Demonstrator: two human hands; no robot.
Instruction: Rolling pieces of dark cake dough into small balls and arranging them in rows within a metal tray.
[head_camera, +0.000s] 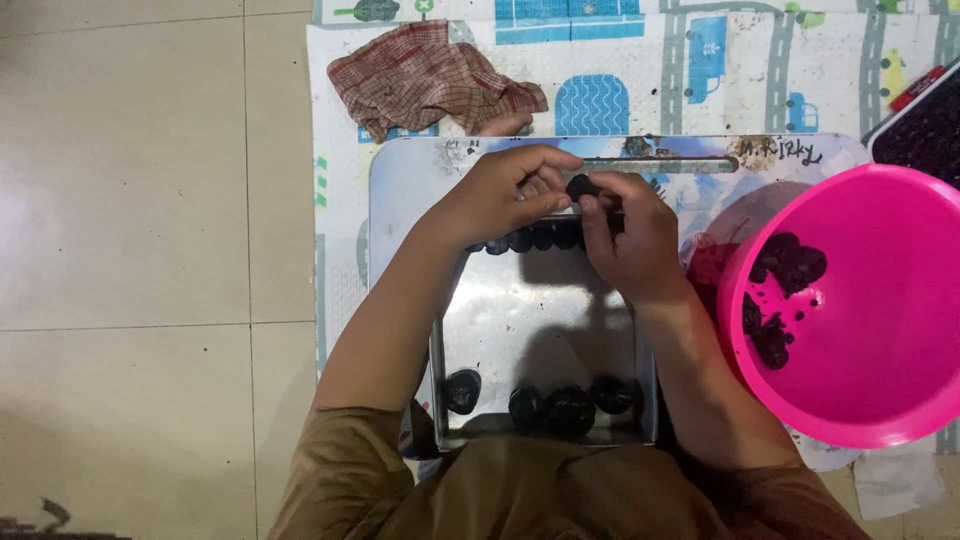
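My left hand (500, 195) and my right hand (630, 235) meet above the far edge of a square metal tray (540, 320). Between their fingertips they pinch a small black lump (581, 186). Under the hands, a row of black lumps (530, 240) lines the tray's far edge. Several more black lumps (565, 405) lie along the near edge, one of them (462, 390) at the near left corner. The tray stands on a flat board (410, 200).
A pink plastic bowl (880, 380) with black paste inside (785, 265) stands right of the tray. A checked cloth (430, 75) lies on the play mat (760, 60) behind the board. A dark tray (925, 130) is at the far right. Tiled floor (150, 250) spreads left.
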